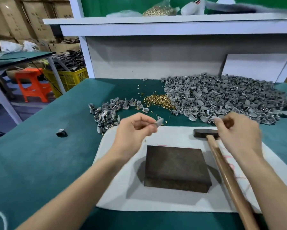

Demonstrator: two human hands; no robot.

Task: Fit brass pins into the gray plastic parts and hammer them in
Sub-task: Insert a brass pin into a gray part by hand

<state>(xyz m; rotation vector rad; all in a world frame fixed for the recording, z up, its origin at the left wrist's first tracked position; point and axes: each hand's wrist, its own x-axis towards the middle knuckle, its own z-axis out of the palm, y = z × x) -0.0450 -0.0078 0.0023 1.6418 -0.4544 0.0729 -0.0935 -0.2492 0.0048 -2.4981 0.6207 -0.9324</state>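
Head view: hammer (225,170) beside dark block (175,168); left hand (132,128) pinches gray part (159,122).

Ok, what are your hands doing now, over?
Left hand pinching a gray part. Right hand above the hammer, fingers curled, grip unclear. Block bare, nothing in the way.

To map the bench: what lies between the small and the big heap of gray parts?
In the head view, a pile of brass pins and a few loose gray parts lie there.
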